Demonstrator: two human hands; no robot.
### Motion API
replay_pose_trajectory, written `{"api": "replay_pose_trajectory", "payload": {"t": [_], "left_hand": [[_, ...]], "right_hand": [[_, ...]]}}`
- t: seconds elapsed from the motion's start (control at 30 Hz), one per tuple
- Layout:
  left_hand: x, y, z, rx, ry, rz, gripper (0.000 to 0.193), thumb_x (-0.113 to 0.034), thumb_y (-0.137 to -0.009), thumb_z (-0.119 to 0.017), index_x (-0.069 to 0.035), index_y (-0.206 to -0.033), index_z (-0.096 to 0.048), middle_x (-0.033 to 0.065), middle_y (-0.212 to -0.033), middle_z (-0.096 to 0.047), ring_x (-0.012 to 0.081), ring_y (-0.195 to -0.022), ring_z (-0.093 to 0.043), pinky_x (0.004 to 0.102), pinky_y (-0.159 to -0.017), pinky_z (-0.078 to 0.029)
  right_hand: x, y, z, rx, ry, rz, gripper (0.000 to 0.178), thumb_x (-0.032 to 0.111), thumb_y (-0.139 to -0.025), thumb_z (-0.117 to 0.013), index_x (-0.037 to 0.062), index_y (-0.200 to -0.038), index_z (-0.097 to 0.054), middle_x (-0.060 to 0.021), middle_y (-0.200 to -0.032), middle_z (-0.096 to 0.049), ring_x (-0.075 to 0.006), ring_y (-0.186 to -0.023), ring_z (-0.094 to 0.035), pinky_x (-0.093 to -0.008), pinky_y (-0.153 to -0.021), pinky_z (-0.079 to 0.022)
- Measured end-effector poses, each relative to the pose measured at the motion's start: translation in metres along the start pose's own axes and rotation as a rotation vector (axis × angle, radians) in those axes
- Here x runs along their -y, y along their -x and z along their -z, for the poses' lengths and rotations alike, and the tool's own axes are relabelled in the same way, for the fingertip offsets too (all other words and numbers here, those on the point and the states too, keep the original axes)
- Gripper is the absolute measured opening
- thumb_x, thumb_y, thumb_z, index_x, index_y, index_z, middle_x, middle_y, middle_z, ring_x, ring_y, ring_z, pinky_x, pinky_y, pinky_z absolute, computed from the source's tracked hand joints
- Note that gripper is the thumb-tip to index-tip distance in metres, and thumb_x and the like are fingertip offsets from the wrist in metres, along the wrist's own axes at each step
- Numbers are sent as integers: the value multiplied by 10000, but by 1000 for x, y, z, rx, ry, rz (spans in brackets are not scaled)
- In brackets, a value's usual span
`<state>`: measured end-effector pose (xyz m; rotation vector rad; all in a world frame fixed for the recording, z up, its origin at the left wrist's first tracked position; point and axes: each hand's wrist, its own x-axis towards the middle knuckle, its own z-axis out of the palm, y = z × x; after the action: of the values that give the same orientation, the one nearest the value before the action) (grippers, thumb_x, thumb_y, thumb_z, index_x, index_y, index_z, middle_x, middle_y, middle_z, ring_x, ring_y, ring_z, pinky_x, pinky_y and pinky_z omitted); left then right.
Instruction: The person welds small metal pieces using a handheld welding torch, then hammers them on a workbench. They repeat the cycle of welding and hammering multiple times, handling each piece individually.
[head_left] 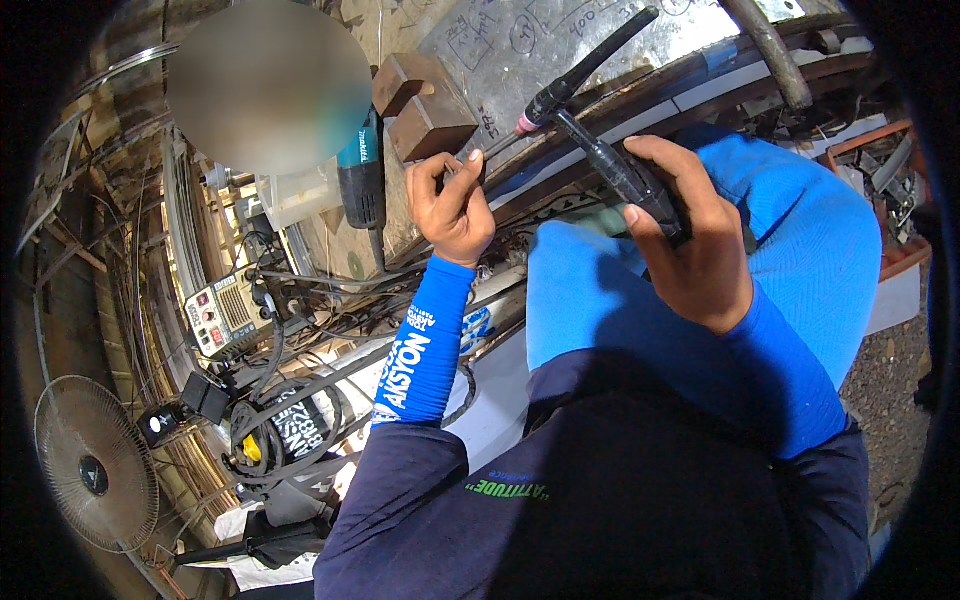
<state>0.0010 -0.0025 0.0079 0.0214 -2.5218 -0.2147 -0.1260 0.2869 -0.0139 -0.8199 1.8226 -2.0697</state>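
Observation:
My right hand is wrapped round the black handle of a TIG welding torch, fingers on one side and thumb on the other. The torch head has a pink cup facing left and a long black back cap slanting up to the right. In front of the cup, my left hand is closed in a pinch on a thin rod. A thin dark line runs between the cup and these fingers; whether it is one piece with the rod is unclear. Both hands are above the near edge of the metal-topped bench.
A brown block and a teal-and-black power tool lie on the bench left of my hands. Lower left are a welding machine, coiled black cables and a fan. A metal bar and a reddish scrap tray are at right.

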Motion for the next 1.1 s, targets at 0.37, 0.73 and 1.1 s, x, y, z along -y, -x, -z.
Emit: {"api": "replay_pose_trajectory", "payload": {"t": [0.37, 0.73, 1.1], "left_hand": [[4, 1, -3, -23, 3, -45, 407, 155, -776, -687, -39, -1095, -851, 118, -999, -637, 240, -882, -615, 321, -785, -501], [0, 0, -4, -34, 54, 7, 452, 119, -768, -726, -104, -1139, -858, 105, -980, -637, 269, -867, -569, 360, -753, -461], [0, 0, 0, -1, -5, -10, 417, 133, -744, -679, -18, -1096, -845, 131, -1017, -638, 262, -895, -625, 340, -797, -515]], "right_hand": [[-9, -2, 1, 7, 70, 120, 376, 80, -1028, -650, -40, -1384, -626, -282, -1258, -702, -465, -1084, -738, -421, -960, -584], [-2, 0, -3, -60, -9, 28, 419, 21, -992, -655, -36, -1404, -606, -256, -1185, -704, -393, -968, -755, -396, -885, -593], [-3, 0, -1, -52, -12, 7, 421, 30, -989, -662, -38, -1400, -606, -245, -1164, -708, -372, -950, -757, -395, -875, -594]]}}
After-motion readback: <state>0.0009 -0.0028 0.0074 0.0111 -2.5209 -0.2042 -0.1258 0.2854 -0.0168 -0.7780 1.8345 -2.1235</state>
